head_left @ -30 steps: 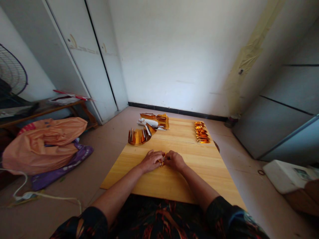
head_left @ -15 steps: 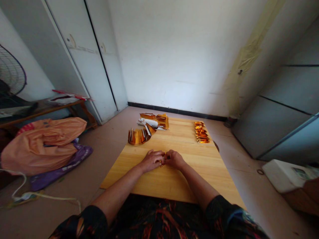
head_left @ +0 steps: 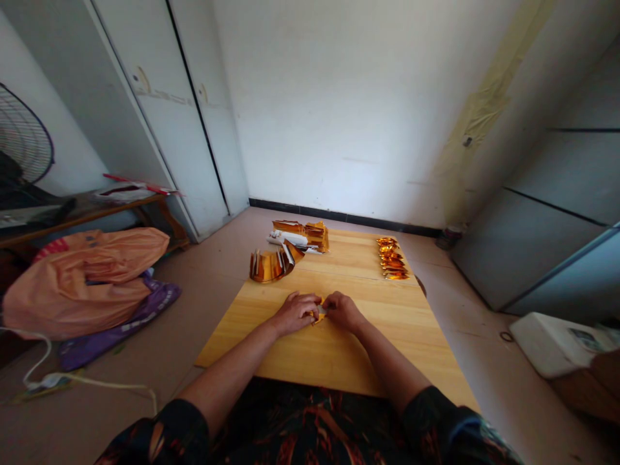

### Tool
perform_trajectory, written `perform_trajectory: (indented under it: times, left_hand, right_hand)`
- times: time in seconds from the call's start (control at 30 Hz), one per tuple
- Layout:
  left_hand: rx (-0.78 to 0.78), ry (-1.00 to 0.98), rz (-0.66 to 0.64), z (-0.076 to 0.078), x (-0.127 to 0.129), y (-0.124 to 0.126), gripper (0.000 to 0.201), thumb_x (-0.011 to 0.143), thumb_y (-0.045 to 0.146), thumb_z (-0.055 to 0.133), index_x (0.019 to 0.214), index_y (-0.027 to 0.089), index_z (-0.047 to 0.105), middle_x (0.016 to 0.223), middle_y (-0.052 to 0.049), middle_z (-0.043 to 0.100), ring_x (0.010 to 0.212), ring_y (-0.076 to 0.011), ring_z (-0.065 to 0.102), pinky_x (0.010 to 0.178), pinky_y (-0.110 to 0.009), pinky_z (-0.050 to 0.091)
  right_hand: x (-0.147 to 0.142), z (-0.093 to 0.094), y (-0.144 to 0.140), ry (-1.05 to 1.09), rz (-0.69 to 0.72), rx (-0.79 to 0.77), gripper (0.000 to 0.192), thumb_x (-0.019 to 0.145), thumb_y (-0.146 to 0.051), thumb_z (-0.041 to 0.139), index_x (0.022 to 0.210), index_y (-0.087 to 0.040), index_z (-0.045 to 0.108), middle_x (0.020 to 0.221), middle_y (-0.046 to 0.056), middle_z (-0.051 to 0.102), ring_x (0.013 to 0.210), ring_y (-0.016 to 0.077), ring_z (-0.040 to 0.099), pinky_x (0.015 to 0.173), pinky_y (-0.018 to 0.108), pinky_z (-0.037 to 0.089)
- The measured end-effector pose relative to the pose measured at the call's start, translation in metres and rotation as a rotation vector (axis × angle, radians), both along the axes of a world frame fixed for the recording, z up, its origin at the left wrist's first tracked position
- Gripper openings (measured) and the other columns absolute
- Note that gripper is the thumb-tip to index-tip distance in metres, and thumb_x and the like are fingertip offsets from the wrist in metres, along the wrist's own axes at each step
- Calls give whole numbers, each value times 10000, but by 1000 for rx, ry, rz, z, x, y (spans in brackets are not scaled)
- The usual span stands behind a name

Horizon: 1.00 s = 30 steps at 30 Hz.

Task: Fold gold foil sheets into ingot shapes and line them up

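Note:
At the middle of the wooden board (head_left: pixel 387 329), my left hand (head_left: pixel 296 312) is closed on a small piece of gold foil paper (head_left: pixel 320 314) whose greyish side shows between the hands. My right hand (head_left: pixel 343 311) pinches the paper's right side, fingertips close to the left ones. Fingers hide most of the paper. Beyond my left hand stands a curved fan of gold foil sheets (head_left: pixel 271 265). Behind it lie more gold sheets (head_left: pixel 317 236) with a white wrapped bundle (head_left: pixel 288 239). A row of folded gold foil pieces (head_left: pixel 392 259) lies at the board's far right.
A white wall (head_left: pixel 349 116) rises behind the board. On the left are a grey cabinet (head_left: pixel 159 97), a fan (head_left: pixel 24 135), and an orange bag (head_left: pixel 92 278) on the floor. A white box (head_left: pixel 557 342) stands at the right.
My right hand has shifted slightly right, away from the left. More of the paper's greyish side now shows between them. The left hand stays nearly in place.

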<state>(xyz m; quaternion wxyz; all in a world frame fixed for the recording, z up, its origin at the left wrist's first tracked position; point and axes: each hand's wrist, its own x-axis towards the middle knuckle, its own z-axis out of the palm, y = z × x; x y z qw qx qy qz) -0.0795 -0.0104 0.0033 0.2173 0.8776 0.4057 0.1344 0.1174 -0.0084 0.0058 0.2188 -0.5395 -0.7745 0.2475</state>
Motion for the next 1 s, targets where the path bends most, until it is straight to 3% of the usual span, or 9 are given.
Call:
perform_trajectory:
  times: [0.23, 0.5, 0.7, 0.83, 1.0]
  left_hand:
    - [5, 7, -8, -2, -1, 1, 167, 831, 235, 527, 908, 279, 668, 1349, -1, 526, 1285, -219, 423, 1076, -487, 230]
    - [41, 10, -12, -2, 0, 1, 153, 826, 248, 531, 890, 259, 669, 1346, -11, 532, 1275, -213, 433, 1082, -460, 244]
    - [21, 13, 4, -1, 1, 0, 166, 811, 209, 535, 887, 263, 672, 1354, 4, 525, 1277, -215, 433, 1088, -456, 245]
    - [26, 4, -5, -7, 0, 3, 166, 821, 225, 532, 908, 268, 667, 1361, 0, 519, 1289, -212, 418, 1096, -457, 232]
    - [36, 11, -5, -8, -1, 3, 163, 834, 244, 522, 906, 273, 665, 1359, 2, 519, 1286, -209, 418, 1089, -462, 227]
  right_hand:
    - [3, -9, -28, 124, 92, 216, 196, 754, -52, 538, 741, -185, 682, 835, 22, 577, 764, 113, 564, 700, 199, 439]
    - [-9, -25, -41, -52, 49, 403, 206, 813, -104, 544, 790, -209, 720, 751, 31, 592, 724, 143, 544, 668, 231, 409]
    - [-17, -24, -54, -74, 28, 427, 200, 858, -169, 543, 774, -223, 717, 774, 24, 620, 755, 150, 546, 686, 249, 364]
    - [-23, -18, -61, -80, 92, 389, 206, 863, -169, 539, 740, -212, 699, 776, 16, 617, 764, 144, 546, 711, 251, 369]
    - [-14, -13, -54, 118, 79, 341, 212, 846, -123, 496, 837, -194, 696, 840, 40, 612, 780, 138, 566, 718, 232, 438]
